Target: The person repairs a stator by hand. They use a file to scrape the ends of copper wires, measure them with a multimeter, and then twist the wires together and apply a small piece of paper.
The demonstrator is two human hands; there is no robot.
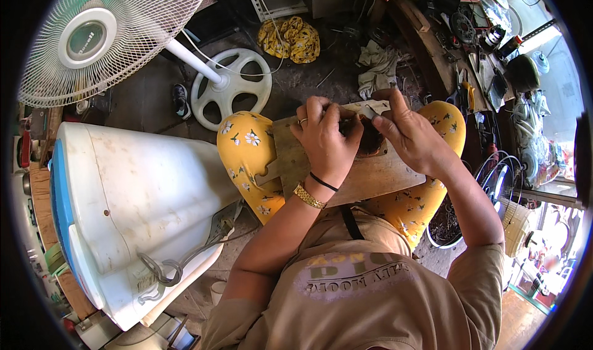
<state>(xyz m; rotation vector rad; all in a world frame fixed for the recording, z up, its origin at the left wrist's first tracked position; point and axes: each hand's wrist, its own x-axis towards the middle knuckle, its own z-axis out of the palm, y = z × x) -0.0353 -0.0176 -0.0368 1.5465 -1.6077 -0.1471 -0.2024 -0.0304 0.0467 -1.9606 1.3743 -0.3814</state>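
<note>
Apparently to stop it shifting, my left fingers [316,108] grip the dark rounded workpiece [370,143] at the far right of the wooden board [364,183] bridging my knees [247,137], while my right fingers [399,104] pinch a thin piece [370,110] I can't identify.

A white fan [90,39] fills the upper left, its base [230,82] beside a dark shoe [180,101]. A yellow floral cloth [290,39] lies at top centre. A blue-edged white casing [142,195] spans the lower left, a cluttered bench [429,50] the upper right.
</note>
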